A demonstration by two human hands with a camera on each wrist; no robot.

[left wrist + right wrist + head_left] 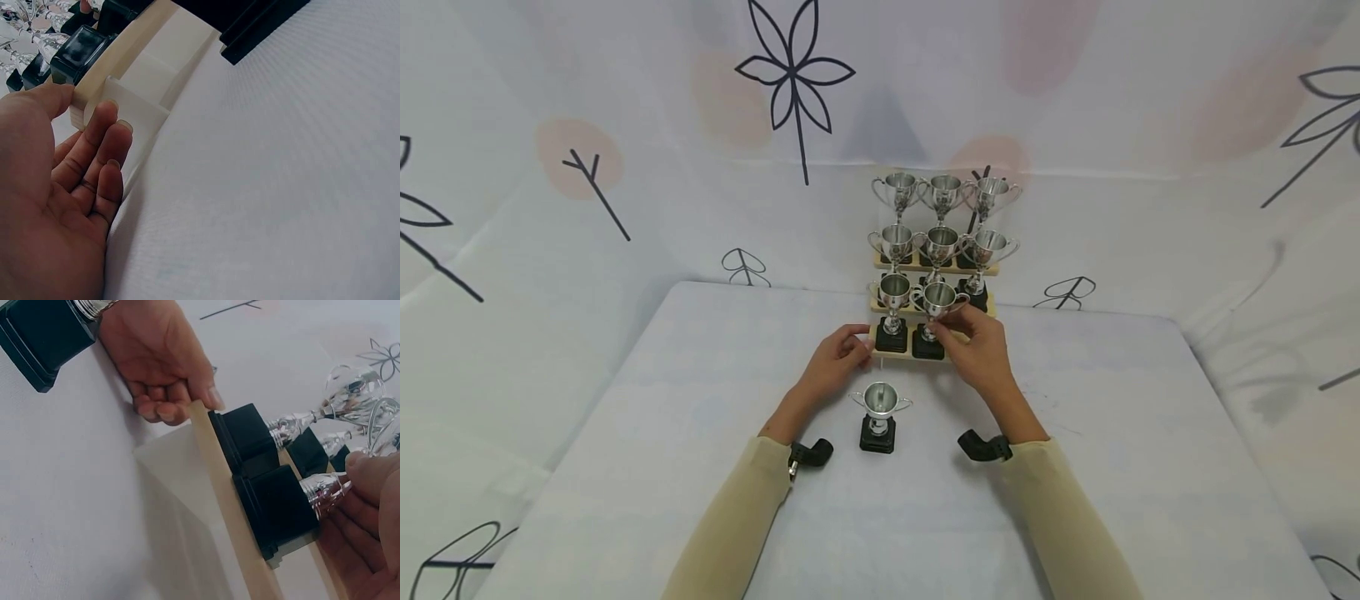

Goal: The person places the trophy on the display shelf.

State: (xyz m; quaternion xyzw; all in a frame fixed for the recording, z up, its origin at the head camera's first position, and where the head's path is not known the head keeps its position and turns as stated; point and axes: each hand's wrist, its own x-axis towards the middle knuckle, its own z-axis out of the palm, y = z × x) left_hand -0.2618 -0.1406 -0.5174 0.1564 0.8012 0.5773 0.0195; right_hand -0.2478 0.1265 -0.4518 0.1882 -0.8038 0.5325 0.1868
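A stepped display stand with pale wooden shelves [898,356] and a white body bears several silver trophy cups on black bases. My right hand [985,354] pinches the stem of the right-hand trophy [928,343] on the lowest shelf; its base [284,509] rests on the wood, beside another trophy [892,335]. My left hand [833,362] holds the left end of that same shelf, thumb on top and fingers [112,144] bent against the side below. Nearer me, one more trophy [877,433] stands upright on the table between my forearms.
Three trophies stand on the top shelf and three on the middle one, the right middle trophy [988,250] in plain sight. A white cloth covers the table [700,400]. Behind the stand hangs a pale patterned backdrop [662,108]. A dark camera [985,446] is strapped on each wrist.
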